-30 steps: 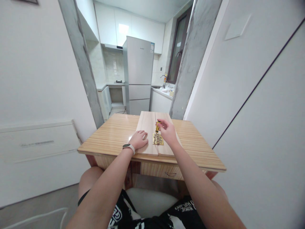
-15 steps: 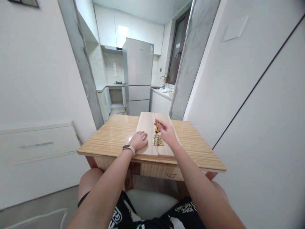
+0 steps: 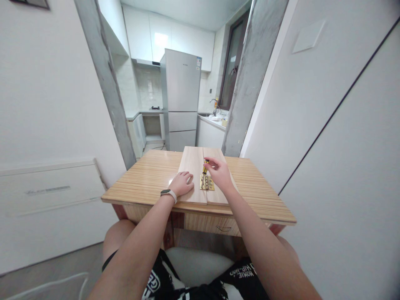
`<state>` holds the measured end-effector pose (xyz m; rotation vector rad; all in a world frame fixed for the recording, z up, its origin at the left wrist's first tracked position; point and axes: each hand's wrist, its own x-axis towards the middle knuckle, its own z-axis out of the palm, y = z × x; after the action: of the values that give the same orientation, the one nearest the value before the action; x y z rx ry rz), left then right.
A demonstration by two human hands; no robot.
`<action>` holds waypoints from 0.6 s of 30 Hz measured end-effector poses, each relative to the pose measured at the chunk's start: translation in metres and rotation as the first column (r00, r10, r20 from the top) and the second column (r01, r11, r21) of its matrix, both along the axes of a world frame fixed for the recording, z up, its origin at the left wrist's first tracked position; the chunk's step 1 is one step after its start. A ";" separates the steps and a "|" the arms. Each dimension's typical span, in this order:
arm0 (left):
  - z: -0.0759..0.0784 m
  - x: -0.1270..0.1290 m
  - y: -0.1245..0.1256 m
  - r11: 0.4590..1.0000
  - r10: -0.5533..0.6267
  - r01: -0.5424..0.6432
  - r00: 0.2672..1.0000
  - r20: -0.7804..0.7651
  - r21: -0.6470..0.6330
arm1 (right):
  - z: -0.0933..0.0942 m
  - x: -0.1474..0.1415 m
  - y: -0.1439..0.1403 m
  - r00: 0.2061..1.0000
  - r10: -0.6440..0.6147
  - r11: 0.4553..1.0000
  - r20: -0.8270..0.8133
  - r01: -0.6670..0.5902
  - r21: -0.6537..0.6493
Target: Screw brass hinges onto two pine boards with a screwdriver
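Two pale wooden boards lie side by side, the left board (image 3: 191, 160) and the right board (image 3: 218, 198). A brass hinge (image 3: 211, 186) lies flat across their seam, close to the near end. My right hand (image 3: 220, 174) grips the yellow and black handle of a screwdriver (image 3: 205, 168) between thumb and fingers. The screwdriver stands nearly upright, its shaft reaching down to the left part of the hinge; its tip is too small to make out. Resting on the left board, my left hand (image 3: 182, 184) has its fingers stretched out and holds nothing.
The boards lie on a wood-grain table (image 3: 140, 177) with a drawer (image 3: 215, 225) in its front. White walls flank me on both sides. Beyond the table are a grey fridge (image 3: 183, 87), kitchen cabinets (image 3: 178, 39) and a sink tap (image 3: 214, 104).
The fingers of my right hand have shifted slightly around the screwdriver handle, which is now a little more covered at the top. My left hand has stayed where it was.
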<state>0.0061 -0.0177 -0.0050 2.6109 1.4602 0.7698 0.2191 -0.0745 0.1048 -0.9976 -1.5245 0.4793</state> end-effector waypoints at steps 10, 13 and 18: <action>0.001 0.000 0.000 1.000 0.006 -0.006 1.000 0.003 -0.004 | -0.008 -0.006 0.003 0.972 0.193 0.980 -0.134 -0.196 -0.016; 0.001 0.001 0.000 1.000 0.008 -0.008 1.000 0.003 -0.011 | -0.011 -0.005 0.004 0.962 0.244 0.967 -0.125 -0.251 -0.041; 0.001 0.000 0.000 1.000 0.010 -0.010 1.000 0.003 -0.005 | -0.011 -0.004 0.004 0.962 0.251 0.965 -0.104 -0.256 -0.046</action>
<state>0.0064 -0.0176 -0.0042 2.5995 1.4740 0.7698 0.2152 -0.0704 0.0941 -0.8138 -1.5647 0.7475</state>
